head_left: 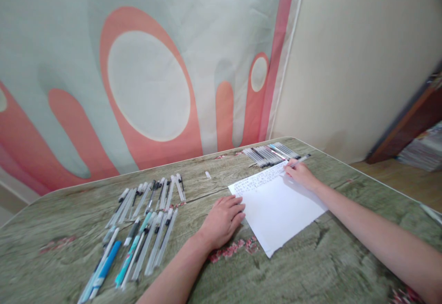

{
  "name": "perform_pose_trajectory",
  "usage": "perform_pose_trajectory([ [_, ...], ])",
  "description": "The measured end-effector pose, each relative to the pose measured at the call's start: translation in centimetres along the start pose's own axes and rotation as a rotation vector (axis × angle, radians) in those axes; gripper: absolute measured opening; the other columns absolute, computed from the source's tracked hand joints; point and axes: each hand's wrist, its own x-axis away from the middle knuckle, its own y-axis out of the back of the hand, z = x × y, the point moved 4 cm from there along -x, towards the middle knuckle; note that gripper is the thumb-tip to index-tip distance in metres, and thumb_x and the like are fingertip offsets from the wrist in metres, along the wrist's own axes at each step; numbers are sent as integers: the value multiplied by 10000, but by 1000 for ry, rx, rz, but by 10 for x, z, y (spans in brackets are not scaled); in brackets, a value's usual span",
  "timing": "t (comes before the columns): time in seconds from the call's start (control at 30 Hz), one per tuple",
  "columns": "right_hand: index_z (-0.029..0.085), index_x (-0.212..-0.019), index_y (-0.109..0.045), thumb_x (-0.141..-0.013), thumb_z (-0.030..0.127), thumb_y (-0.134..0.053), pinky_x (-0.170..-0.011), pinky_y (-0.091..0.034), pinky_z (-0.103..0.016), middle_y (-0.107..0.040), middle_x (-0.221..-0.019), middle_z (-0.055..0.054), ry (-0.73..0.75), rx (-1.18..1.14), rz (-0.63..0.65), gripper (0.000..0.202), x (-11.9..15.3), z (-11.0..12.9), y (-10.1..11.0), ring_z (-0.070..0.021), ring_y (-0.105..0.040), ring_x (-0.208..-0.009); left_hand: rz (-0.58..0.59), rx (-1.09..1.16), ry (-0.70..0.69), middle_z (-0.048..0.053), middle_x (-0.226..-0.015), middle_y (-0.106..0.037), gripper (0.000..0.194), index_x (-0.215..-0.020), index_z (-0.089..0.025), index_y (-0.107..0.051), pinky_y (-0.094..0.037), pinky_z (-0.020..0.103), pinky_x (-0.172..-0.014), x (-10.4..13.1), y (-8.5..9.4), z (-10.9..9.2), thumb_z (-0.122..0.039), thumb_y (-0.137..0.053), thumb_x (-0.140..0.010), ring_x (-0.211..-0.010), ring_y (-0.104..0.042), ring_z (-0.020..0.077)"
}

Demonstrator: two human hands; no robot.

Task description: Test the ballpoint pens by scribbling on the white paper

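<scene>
A white sheet of paper [281,219] lies at a slant on the table, with lines of dark handwriting along its upper part. My right hand [299,174] rests near the sheet's top right and is closed round a pen [305,158], whose dark end points up to the right. The pen's tip is too small to make out. Flat at the sheet's left edge lies my left hand [223,217], its fingers stretched out and touching the paper's margin. It holds nothing.
Rows of pens [152,198] lie left of my left hand, among them a blue pen [107,262]. More pens [269,154] lie beyond the sheet. A small white pen cap [207,175] sits on the wood-patterned table [297,278]. A patterned cloth [148,87] hangs behind.
</scene>
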Motion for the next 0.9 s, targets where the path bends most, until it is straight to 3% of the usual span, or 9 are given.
perform_pose_trajectory([
  [0.4,202,-613,-467,-721,297,-463,-454,-313,-225,-481,-465,34,56,160,-12,144,1,5,2,-106,-439,-438,15,-13,-1,44,-1254,-507,367,-1147,-243,-533,-290,410,-1013,-1,1,-2,-354,-300,-886,-1190,-406,198],
  [0.9,208,-610,-473,-728,311,-466,-459,-319,-234,-488,-476,27,58,178,-41,156,2,8,3,-112,-442,-449,7,-1,6,49,-1251,-509,366,-1140,-243,-541,-287,420,-1014,0,2,-2,-357,-306,-883,-1187,-407,204],
])
